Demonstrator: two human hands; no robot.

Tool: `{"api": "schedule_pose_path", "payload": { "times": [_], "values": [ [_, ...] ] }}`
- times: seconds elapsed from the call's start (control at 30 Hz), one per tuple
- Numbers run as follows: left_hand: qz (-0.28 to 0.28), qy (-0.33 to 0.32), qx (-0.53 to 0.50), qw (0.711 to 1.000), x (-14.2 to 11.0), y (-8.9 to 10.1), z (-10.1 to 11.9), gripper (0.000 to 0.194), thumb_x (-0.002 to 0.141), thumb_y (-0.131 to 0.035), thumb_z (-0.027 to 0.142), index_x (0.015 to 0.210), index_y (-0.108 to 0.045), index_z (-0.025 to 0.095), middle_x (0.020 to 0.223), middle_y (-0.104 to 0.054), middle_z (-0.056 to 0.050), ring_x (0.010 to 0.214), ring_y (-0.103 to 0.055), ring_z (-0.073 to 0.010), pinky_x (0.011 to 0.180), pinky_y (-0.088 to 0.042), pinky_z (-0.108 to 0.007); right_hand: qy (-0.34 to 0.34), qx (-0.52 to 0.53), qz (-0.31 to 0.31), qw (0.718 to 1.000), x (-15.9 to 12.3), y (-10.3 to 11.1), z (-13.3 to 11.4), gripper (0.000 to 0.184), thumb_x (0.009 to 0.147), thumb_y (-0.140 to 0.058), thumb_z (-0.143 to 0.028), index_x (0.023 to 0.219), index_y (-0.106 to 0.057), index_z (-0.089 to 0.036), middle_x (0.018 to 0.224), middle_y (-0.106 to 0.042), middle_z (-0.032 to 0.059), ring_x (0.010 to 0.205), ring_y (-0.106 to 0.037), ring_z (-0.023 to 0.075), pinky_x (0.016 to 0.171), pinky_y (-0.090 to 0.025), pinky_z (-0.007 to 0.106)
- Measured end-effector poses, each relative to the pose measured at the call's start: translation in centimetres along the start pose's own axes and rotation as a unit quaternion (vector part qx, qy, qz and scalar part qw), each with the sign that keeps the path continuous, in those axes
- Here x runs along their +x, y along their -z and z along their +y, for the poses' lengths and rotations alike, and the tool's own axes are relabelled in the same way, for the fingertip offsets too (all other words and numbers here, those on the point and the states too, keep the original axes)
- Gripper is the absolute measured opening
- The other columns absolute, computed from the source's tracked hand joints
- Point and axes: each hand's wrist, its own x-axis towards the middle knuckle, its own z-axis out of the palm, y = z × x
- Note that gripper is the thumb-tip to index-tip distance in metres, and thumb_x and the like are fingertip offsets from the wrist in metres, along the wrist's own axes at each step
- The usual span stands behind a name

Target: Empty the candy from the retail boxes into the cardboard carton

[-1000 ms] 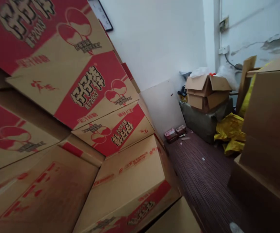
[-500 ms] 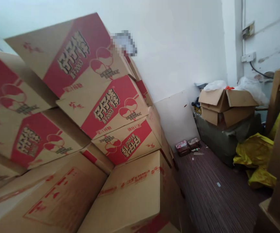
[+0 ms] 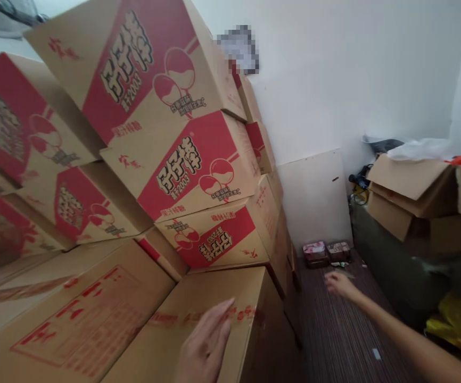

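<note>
My left hand is raised at the bottom middle, its fingers stretched out and nothing in it. It is in front of the near taped carton; whether it touches the cardboard I cannot tell. My right hand reaches in from the right over the dark floor, fingers loosely bent, with nothing visible in it. Nearest to both hands is the stack of red-and-tan cartons, with a lower carton, a middle carton and a top carton, all printed with lollipops.
More printed cartons stand at the left, beside another taped carton. Two small packages lie on the striped floor by the wall. At right, an opened carton rests on a dark green bulk, near yellow plastic.
Both of my hands have come into view. The view has turned right and moved nearer the stack, so the cartons look larger. The cartons keep their arrangement.
</note>
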Motion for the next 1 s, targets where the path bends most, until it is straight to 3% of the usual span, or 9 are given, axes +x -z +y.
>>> {"api": "schedule_pose_path", "payload": {
  "times": [0.13, 0.23, 0.43, 0.53, 0.63, 0.73, 0.87, 0.93, 1.0],
  "values": [
    [0.040, -0.047, 0.054, 0.997, 7.9, 1.2, 3.5, 0.049, 0.099, -0.052, 0.057, 0.127, -0.078, 0.027, 0.132, -0.074, -0.007, 0.123, -0.072, -0.0242, 0.103, -0.063, -0.039, 0.094, 0.019, -0.043, 0.995, 9.0, -4.9, -11.7, 0.030, 0.068, -0.062, -0.044, 0.086, -0.073, -0.022, 0.090, -0.075, 0.0065, 0.083, -0.071, 0.0193, 0.080, -0.060, 0.032],
    [0.104, -0.098, 0.100, 0.985, 13.9, 2.7, 4.4, 0.050, 0.101, -0.050, 0.055, 0.135, -0.073, 0.026, 0.136, -0.071, -0.011, 0.126, -0.068, -0.0268, 0.102, -0.062, -0.043, 0.252, -0.006, -0.036, 0.967, 13.5, -9.0, -20.4, 0.025, 0.081, -0.055, -0.031, 0.092, -0.073, -0.017, 0.100, -0.077, 0.0094, 0.095, -0.070, 0.0197, 0.096, -0.057, 0.037],
    [0.233, -0.262, 0.257, 0.900, 27.4, 5.0, 7.2, 0.049, 0.102, -0.051, 0.045, 0.136, -0.073, 0.018, 0.142, -0.060, -0.023, 0.139, -0.055, -0.0401, 0.116, -0.046, -0.064, 0.445, -0.045, -0.005, 0.894, 19.0, -13.3, -35.8, 0.028, 0.088, -0.055, -0.016, 0.107, -0.074, -0.017, 0.109, -0.078, 0.0068, 0.102, -0.071, 0.0194, 0.102, -0.054, 0.037],
    [0.242, -0.289, 0.298, 0.877, 34.7, 5.7, 10.7, 0.043, 0.098, -0.061, 0.037, 0.136, -0.073, 0.020, 0.159, -0.049, -0.016, 0.154, -0.038, -0.0386, 0.127, -0.032, -0.065, 0.488, -0.053, 0.005, 0.871, 22.2, -14.6, -41.0, 0.029, 0.089, -0.055, -0.014, 0.111, -0.073, -0.017, 0.114, -0.077, 0.0067, 0.106, -0.071, 0.0205, 0.104, -0.054, 0.038],
    [0.203, -0.264, 0.332, 0.883, 42.2, 5.7, 14.3, 0.050, 0.093, -0.069, 0.033, 0.141, -0.067, 0.019, 0.171, -0.035, -0.008, 0.161, -0.020, -0.0352, 0.132, -0.015, -0.066, 0.480, -0.031, 0.003, 0.877, 26.7, -16.4, -45.0, 0.029, 0.089, -0.055, -0.012, 0.113, -0.072, -0.015, 0.116, -0.076, 0.0099, 0.109, -0.071, 0.0223, 0.106, -0.054, 0.039],
    [0.184, -0.238, 0.411, 0.861, 49.6, 5.7, 16.4, 0.050, 0.094, -0.070, 0.032, 0.140, -0.065, 0.015, 0.174, -0.029, -0.009, 0.163, -0.013, -0.0335, 0.131, -0.004, -0.066, 0.474, 0.002, -0.012, 0.880, 32.3, -18.7, -48.9, 0.033, 0.090, -0.054, -0.012, 0.119, -0.068, -0.013, 0.119, -0.075, 0.0118, 0.110, -0.070, 0.0234, 0.108, -0.054, 0.043],
    [0.165, -0.206, 0.517, 0.814, 58.2, 6.4, 17.1, 0.048, 0.091, -0.069, 0.046, 0.126, -0.073, 0.013, 0.155, -0.055, -0.013, 0.155, -0.033, -0.0370, 0.117, -0.011, -0.083, 0.481, 0.026, -0.055, 0.875, 40.1, -22.5, -54.6, 0.041, 0.088, -0.056, -0.013, 0.129, -0.064, -0.013, 0.129, -0.071, 0.0135, 0.123, -0.067, 0.0260, 0.115, -0.051, 0.046],
    [0.149, -0.158, 0.570, 0.792, 61.3, 6.9, 16.8, 0.052, 0.088, -0.069, 0.054, 0.118, -0.077, 0.013, 0.143, -0.063, -0.015, 0.151, -0.037, -0.0410, 0.106, -0.013, -0.090, 0.465, 0.033, -0.073, 0.881, 44.1, -24.6, -57.4, 0.047, 0.088, -0.057, -0.014, 0.135, -0.061, -0.012, 0.138, -0.068, 0.0150, 0.133, -0.063, 0.0278, 0.120, -0.047, 0.047],
    [0.166, -0.158, 0.573, 0.787, 63.3, 7.5, 16.4, 0.058, 0.083, -0.070, 0.063, 0.109, -0.080, 0.012, 0.134, -0.068, -0.016, 0.151, -0.037, -0.0437, 0.101, -0.015, -0.091, 0.457, 0.048, -0.081, 0.884, 48.1, -26.8, -59.8, 0.050, 0.090, -0.057, -0.018, 0.138, -0.059, -0.008, 0.143, -0.064, 0.0175, 0.139, -0.059, 0.0291, 0.124, -0.043, 0.047]
  ]
}}
